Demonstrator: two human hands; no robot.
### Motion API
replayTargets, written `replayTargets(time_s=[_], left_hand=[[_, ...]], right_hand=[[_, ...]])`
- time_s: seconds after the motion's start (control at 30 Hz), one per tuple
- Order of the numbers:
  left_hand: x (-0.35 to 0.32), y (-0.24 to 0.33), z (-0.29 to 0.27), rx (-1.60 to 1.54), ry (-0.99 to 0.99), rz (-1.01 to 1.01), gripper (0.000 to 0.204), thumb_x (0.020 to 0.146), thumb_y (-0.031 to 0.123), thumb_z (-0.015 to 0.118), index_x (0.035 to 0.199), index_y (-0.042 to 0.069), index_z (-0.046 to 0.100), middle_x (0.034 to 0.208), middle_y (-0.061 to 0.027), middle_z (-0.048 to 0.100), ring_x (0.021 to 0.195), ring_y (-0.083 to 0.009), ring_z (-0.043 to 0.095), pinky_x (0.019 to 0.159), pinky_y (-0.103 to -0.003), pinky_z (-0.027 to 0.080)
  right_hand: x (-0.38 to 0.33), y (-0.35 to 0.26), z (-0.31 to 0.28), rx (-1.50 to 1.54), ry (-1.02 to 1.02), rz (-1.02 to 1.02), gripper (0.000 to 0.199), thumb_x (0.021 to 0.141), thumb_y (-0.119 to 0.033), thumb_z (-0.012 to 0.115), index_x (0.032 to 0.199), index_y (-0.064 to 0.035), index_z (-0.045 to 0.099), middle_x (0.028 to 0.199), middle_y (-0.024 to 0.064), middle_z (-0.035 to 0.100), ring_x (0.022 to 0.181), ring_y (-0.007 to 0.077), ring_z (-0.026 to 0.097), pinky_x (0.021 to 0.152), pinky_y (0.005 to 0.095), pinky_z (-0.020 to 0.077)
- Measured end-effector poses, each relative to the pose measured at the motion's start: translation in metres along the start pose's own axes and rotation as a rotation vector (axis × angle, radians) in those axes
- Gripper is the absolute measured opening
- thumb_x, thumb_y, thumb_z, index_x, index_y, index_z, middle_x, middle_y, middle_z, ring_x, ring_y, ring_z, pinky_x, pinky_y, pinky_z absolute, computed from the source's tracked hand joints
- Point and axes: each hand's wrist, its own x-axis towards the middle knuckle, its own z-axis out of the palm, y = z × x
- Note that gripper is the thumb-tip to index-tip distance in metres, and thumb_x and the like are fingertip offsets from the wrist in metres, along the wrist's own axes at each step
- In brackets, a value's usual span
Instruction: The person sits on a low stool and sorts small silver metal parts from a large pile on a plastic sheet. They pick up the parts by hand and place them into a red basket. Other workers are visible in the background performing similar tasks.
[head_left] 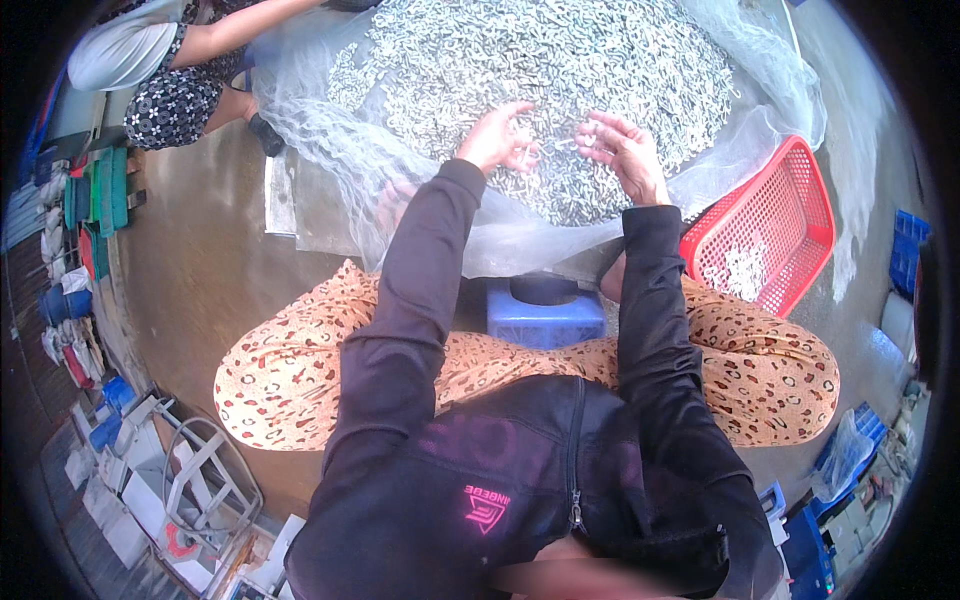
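A broad heap of small pale, curled pieces (600,60) with dark flecks lies spread before me; their exact kind is too small to tell. My left hand (497,140) hovers over the near part of the heap, thumb and fingers curved and apart, with nothing clearly held. Close by on the right, my right hand (625,152) has its fingertips bent together, and a small pale piece seems to stick out from them toward the left hand. Under the heap runs a sheer whitish net sheet (500,255), bunched at its edges.
A red perforated basket (822,225) stands tilted at my right, some pale pieces (740,270) in it. Between my knees is a blue plastic stool (545,328). Another person's arm (240,30) reaches in at the far left. Crates and white frames (200,490) line the lower left.
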Motion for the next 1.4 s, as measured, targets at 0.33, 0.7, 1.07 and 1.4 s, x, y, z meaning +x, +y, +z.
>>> replayTargets(time_s=[0.33, 0.7, 1.07, 1.4], left_hand=[[0.005, -0.002, -0.003, 0.443, 0.179, 0.163, 0.022, 0.079, 0.024, 0.071, 0.090, 0.005, 0.070, 0.084, -0.0025, 0.067, 0.076, -0.0069, 0.058, 0.068, -0.024, 0.047], [-0.016, -0.001, -0.018, -0.340, -0.021, -0.004, 0.012, 0.090, 0.009, 0.051, 0.099, 0.002, 0.053, 0.103, -0.0198, 0.062, 0.089, -0.0264, 0.066, 0.067, -0.029, 0.056], [0.010, -0.108, 0.025, 1.188, 0.439, 0.322, 0.035, 0.073, 0.030, 0.074, 0.082, -0.001, 0.061, 0.082, -0.0205, 0.062, 0.081, -0.0380, 0.061, 0.074, -0.044, 0.048], [0.008, -0.047, -0.027, 0.668, 0.147, 0.098, 0.019, 0.078, 0.019, 0.068, 0.091, 0.004, 0.067, 0.082, -0.0019, 0.067, 0.075, -0.0102, 0.061, 0.068, -0.027, 0.048]], right_hand=[[0.020, 0.043, -0.008, -0.618, 0.123, -0.189, 0.027, 0.078, -0.009, 0.058, 0.104, -0.0067, 0.061, 0.081, 0.0113, 0.057, 0.077, 0.0225, 0.058, 0.067, 0.0344, 0.0490], [0.024, 0.049, -0.003, -0.271, 0.119, -0.043, 0.011, 0.080, -0.014, 0.057, 0.077, -0.0055, 0.051, 0.073, 0.0064, 0.060, 0.063, 0.0174, 0.055, 0.058, 0.0274, 0.0437], [0.018, 0.048, -0.012, -0.433, -0.090, -0.155, 0.022, 0.080, -0.012, 0.060, 0.102, -0.0074, 0.060, 0.072, 0.0020, 0.057, 0.059, 0.0115, 0.051, 0.055, 0.0259, 0.0421], [0.007, 0.101, 0.004, -1.258, 0.155, -0.175, 0.023, 0.077, -0.025, 0.066, 0.095, -0.0093, 0.066, 0.082, 0.0164, 0.065, 0.079, 0.0355, 0.062, 0.067, 0.0436, 0.0464]])
